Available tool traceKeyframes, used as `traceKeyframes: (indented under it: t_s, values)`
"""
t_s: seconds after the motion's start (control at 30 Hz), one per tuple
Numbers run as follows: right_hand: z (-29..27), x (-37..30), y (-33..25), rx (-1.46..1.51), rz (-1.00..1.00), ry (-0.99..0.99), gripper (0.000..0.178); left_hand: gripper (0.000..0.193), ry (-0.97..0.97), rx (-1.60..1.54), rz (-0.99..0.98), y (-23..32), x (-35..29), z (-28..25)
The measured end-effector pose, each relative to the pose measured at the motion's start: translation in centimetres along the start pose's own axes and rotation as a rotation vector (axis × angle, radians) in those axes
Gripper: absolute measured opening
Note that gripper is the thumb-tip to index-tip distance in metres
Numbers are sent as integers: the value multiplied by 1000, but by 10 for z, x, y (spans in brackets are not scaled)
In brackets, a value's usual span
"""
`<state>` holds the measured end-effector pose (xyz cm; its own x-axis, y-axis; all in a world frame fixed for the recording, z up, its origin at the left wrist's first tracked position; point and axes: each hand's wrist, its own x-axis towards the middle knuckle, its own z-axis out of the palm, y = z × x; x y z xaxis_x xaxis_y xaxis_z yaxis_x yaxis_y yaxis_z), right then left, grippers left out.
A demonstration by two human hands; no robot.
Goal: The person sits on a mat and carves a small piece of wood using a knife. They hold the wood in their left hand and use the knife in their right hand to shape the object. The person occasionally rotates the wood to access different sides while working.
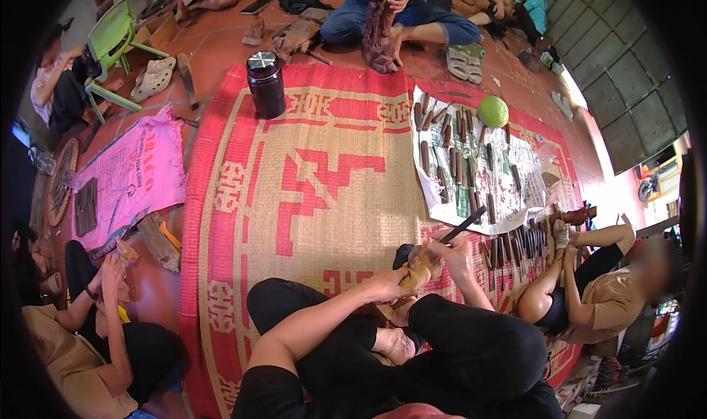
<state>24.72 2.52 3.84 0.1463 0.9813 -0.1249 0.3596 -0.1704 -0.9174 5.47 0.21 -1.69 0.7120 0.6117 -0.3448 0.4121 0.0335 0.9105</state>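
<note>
Over my crossed legs, my left hand (389, 285) is closed around a small light-brown wood carving (420, 270). My right hand (458, 255) grips a carving chisel (467, 223) whose dark handle sticks up to the right. Its lower end points toward the carving; the blade tip is hidden, so I cannot tell whether it touches the wood. Right of and beyond my hands, several dark-handled chisels (460, 168) lie on a white printed sheet (442, 211). More chisels (512, 247) stretch in a row along the sheet's near edge.
A red and tan woven mat (250, 257) lies under me. On it stand a dark flask (266, 87) and a round green fruit (493, 112). Other people sit carving at left, right and far side. A pink sack (140, 168) and green chair (114, 40) are at the left.
</note>
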Motion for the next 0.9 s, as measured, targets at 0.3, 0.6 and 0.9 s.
traceKeyframes:
  t_s: [0.3, 0.6, 0.9]
  values:
    - [-16, 8, 1, 82, 74, 123, 10, 57, -13, -42, -33, 4, -2, -5]
    - [0, -8, 0, 0, 29, -106, 12, 60, 32, -38, 35, -5, 2, 1]
    - [-3, -9, 2, 123, -28, -73, 9, 67, -59, -126, -75, 11, -4, -10]
